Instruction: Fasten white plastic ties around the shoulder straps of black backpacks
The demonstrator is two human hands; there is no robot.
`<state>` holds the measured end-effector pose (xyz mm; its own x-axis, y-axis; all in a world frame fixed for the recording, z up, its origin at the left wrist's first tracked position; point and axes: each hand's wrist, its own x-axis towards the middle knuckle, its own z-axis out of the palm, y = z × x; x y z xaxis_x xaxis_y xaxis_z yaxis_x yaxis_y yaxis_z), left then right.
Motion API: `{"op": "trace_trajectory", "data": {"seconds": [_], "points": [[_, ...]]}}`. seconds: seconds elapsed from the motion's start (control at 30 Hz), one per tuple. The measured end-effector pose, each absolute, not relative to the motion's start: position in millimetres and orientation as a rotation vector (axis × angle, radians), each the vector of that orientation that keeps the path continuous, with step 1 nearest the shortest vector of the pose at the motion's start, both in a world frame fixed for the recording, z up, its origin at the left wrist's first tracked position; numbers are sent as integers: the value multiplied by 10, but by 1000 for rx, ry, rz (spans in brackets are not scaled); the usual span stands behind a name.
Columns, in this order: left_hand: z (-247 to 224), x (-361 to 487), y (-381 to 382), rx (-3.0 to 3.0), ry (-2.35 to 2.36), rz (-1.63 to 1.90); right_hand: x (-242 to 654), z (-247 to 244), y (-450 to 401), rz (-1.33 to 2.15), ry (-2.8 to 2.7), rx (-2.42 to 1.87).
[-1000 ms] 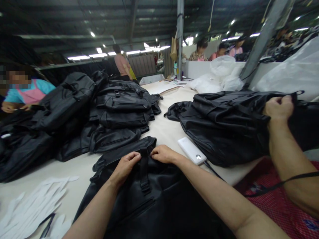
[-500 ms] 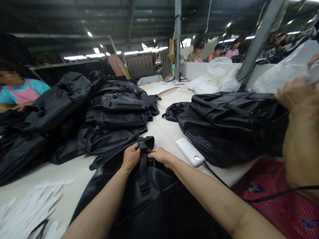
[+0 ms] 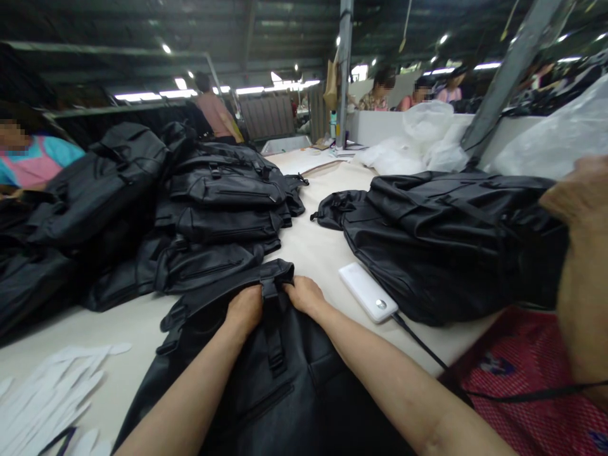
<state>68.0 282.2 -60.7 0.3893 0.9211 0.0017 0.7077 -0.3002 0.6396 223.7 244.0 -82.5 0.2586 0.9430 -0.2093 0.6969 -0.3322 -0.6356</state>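
Note:
A black bag (image 3: 304, 386) lies in front of me with its top edge pointing away. My left hand (image 3: 246, 309) reaches under the top flap beside the centre strap, its fingers hidden by the black material. On the other side of the strap, my right hand (image 3: 304, 295) grips the bag's top edge, with the thumb and finger tips partly tucked in. A buckle (image 3: 276, 362) hangs from the strap between my forearms. Just right of my right hand, a white power bank (image 3: 368, 292) with a black cable lies on the table.
Black bags are piled (image 3: 223, 190) at the left, and another black bag (image 3: 441, 240) lies at the right. White strips (image 3: 52, 392) are at the lower left. A co-worker's hand (image 3: 577, 190) is at the right edge, above red mesh fabric (image 3: 527, 373).
My left hand has slid further under the top edge of the bag. My right hand has shifted slightly left and its fingers are tucked in more. The co-worker's hand at the right has lowered.

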Motion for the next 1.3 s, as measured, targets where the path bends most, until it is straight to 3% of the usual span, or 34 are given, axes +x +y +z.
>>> {"op": "trace_trajectory", "data": {"seconds": [0.23, 0.37, 0.53, 0.93, 1.1, 1.3], "points": [[-720, 293, 2282, 2881, 1249, 361, 2232, -888, 2394, 672, -1557, -2133], [-758, 360, 2308, 2792, 1391, 281, 2249, -865, 2470, 683, -1613, -2183], [-791, 341, 2293, 2718, 1369, 492, 2213, -824, 2483, 671, -1678, -2206], [-755, 227, 2336, 2430, 1377, 571, 2027, -818, 2299, 313, -1742, -2287], [-617, 188, 2465, 2450, 1761, 439, 2015, -805, 2296, 303, -1725, -2313], [-544, 40, 2661, 2416, 1754, 127, 2010, -853, 2312, 247, -1728, -2328]]}}
